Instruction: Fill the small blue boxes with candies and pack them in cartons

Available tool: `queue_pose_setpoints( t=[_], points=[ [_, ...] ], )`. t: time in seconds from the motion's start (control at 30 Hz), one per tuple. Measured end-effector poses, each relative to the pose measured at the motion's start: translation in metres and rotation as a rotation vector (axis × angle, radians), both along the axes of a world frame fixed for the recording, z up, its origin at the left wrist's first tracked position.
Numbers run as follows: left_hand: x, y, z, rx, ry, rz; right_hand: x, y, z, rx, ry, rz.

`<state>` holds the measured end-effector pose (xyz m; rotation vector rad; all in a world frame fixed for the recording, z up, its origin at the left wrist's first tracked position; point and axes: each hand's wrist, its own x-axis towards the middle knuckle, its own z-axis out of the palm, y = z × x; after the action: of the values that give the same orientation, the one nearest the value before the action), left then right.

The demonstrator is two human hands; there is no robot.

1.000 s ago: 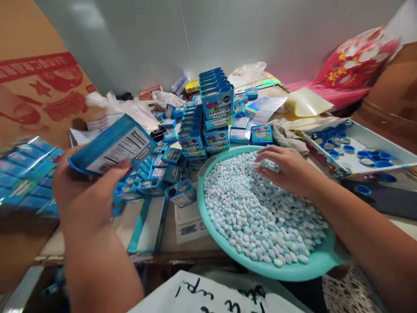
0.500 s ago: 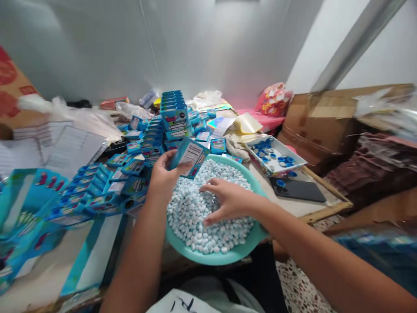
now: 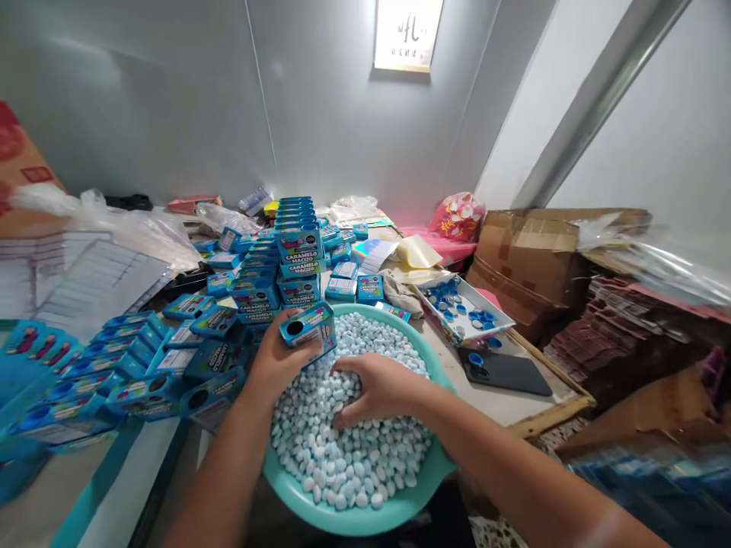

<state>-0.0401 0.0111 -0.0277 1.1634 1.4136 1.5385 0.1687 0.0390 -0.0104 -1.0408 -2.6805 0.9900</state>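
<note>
My left hand [image 3: 275,358] is closed round a small blue candy box [image 3: 320,329], tilted so that the dark round hole in its top faces me. Just below and to the right, a turquoise basin [image 3: 348,520] holds a heap of pale blue and white candies [image 3: 357,464]. Over the middle of the heap is my right hand [image 3: 380,392], its thumb and forefinger apart and touching the candies; its other fingers are mostly hidden. Behind the box stand stacked blue boxes [image 3: 300,259] printed "Caramelo Macizo".
More blue boxes [image 3: 131,346] lie to the left, several with round holes. On the right, a white tray [image 3: 485,327] holds blue caps, beside a dark phone [image 3: 514,373]. Cardboard boxes [image 3: 519,259] stand beyond the table's right edge. Papers [image 3: 103,281] lie far left.
My left hand has turned the box, so its holed top shows instead of its printed panel. The right hand remains at the candies with its finger gap smaller. The view has tilted upward.
</note>
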Motion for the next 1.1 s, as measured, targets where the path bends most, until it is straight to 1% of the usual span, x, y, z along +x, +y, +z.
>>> queue_pose_setpoints(
  t=[0.07,0.13,0.2,0.27,0.33,0.43,0.5,0.57,0.63,0.67,0.77,0.87,0.97,1.03,1.1],
  points=[
    [0.002,-0.002,0.002,0.043,0.069,-0.016,-0.003,-0.003,-0.003,0.072,0.024,-0.018],
    [0.003,-0.005,0.004,0.057,0.158,-0.075,-0.004,-0.007,-0.006,0.15,0.055,-0.042],
    [0.005,-0.008,0.006,0.07,0.235,-0.117,-0.005,-0.01,-0.008,0.186,0.104,-0.073],
    [0.007,-0.011,0.008,0.096,0.246,-0.141,-0.003,-0.011,-0.009,0.158,0.212,-0.138],
    [0.008,-0.011,0.01,0.109,0.196,-0.162,-0.001,-0.009,-0.009,0.102,0.333,-0.225],
    [0.007,-0.009,0.009,0.067,0.103,-0.202,0.004,-0.005,-0.008,0.063,0.417,-0.325],
    [0.005,-0.006,0.008,0.039,0.066,-0.22,0.005,-0.003,-0.005,0.002,0.481,-0.385],
    [0.003,-0.005,0.006,0.03,0.075,-0.227,0.003,-0.003,0.001,-0.113,0.618,-0.453],
    [0.002,-0.006,0.005,0.028,0.117,-0.244,-0.003,-0.003,0.012,-0.219,0.796,-0.491],
    [0.003,-0.006,0.005,0.026,0.136,-0.263,-0.008,-0.002,0.02,-0.248,0.885,-0.491],
    [0.006,-0.01,0.008,0.005,0.149,-0.331,-0.031,0.002,0.045,-0.333,1.132,-0.479],
    [0.009,-0.013,0.011,-0.025,0.15,-0.336,-0.057,0.011,0.064,-0.408,1.253,-0.5],
    [0.01,-0.013,0.012,-0.054,0.152,-0.323,-0.077,0.016,0.07,-0.482,1.318,-0.541],
    [0.01,-0.013,0.012,-0.073,0.155,-0.333,-0.085,0.015,0.067,-0.515,1.317,-0.561],
    [0.01,-0.014,0.013,-0.078,0.159,-0.352,-0.088,0.011,0.063,-0.517,1.284,-0.565]
  ],
)
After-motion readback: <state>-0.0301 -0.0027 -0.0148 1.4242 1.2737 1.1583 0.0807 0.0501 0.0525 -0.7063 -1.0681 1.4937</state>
